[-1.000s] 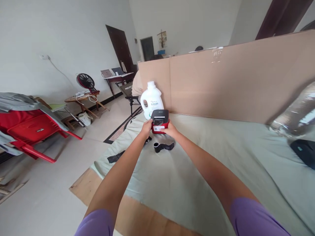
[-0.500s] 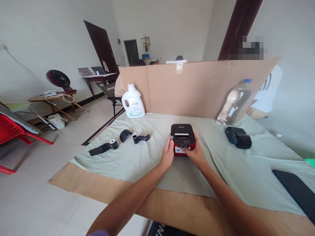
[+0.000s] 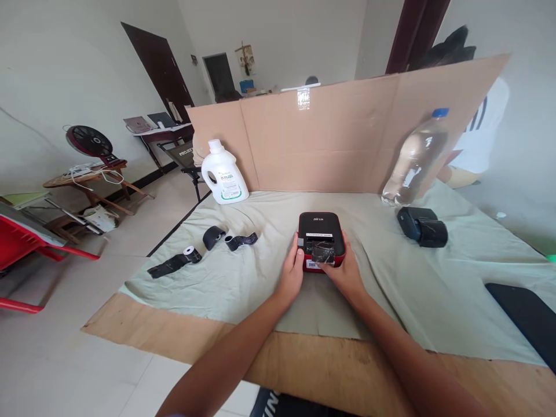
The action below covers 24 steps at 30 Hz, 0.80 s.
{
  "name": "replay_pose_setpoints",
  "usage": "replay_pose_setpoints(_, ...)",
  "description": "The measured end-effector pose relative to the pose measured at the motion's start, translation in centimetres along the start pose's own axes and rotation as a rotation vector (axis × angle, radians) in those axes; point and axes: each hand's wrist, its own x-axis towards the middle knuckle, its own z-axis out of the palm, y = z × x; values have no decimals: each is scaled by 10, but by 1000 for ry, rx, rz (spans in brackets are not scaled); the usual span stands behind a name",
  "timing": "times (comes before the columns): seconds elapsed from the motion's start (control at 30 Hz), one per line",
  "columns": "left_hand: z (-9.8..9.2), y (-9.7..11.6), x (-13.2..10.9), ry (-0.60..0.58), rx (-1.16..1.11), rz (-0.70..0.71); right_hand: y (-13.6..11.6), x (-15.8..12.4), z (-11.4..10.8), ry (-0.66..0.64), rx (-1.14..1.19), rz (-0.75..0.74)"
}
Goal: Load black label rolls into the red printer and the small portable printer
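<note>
A small label printer (image 3: 320, 225) with a black top and red sides rests on the cloth in front of me. From its front slot hangs a short dark, shiny strip (image 3: 323, 253). My left hand (image 3: 291, 267) grips the printer's left side, thumb near a grey tab (image 3: 300, 243). Around the right front corner wraps my right hand (image 3: 348, 271), its thumb by the lower edge of the strip. The undersides of the fingers are hidden behind the printer. A label with a printed code (image 3: 311, 264) shows on the front face.
Left on the cloth (image 3: 260, 289) lie black rolls (image 3: 214, 236) with loose tails. A white detergent jug (image 3: 226, 176) and a clear bottle (image 3: 417, 156) stand before a cardboard screen (image 3: 321, 145). A second black device (image 3: 421, 227) and a phone (image 3: 523, 315) lie right. Someone's white sleeve (image 3: 489, 127) shows behind.
The camera view has shifted and tilted slightly. Both hands stay on the printer, with little visible change in their grip.
</note>
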Motion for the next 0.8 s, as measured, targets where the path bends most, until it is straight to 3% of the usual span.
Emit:
replay_pose_setpoints(0.3,-1,-1,-3,12,-238,12,-5,-4,1,42,-45,-81)
replay_pose_setpoints(0.8,-16,-5,4,-30,-308,170,-4,-4,0,57,17,-69)
